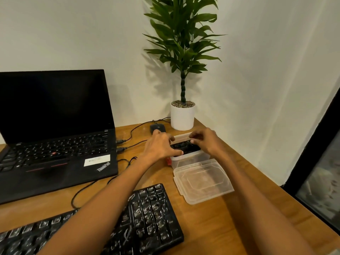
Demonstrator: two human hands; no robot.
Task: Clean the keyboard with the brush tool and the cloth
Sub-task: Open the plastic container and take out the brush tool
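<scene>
A black keyboard (147, 214) smeared with white dust lies at the near edge of the wooden desk, partly under my left forearm. Behind it stands an open clear plastic container (191, 159) with black items (185, 147) inside. My left hand (160, 146) reaches over the container's left rim with its fingers on the black contents. My right hand (206, 140) hovers over the right side, fingers curled down onto the same black contents. What exactly each hand holds is unclear. No cloth is plainly visible.
The container's clear lid (202, 181) lies just in front of it. A black laptop (55, 135) stands open at the left, with cables (128, 144) running to a mouse (157, 128). A potted plant (182, 115) occupies the corner. The desk edge runs along the right.
</scene>
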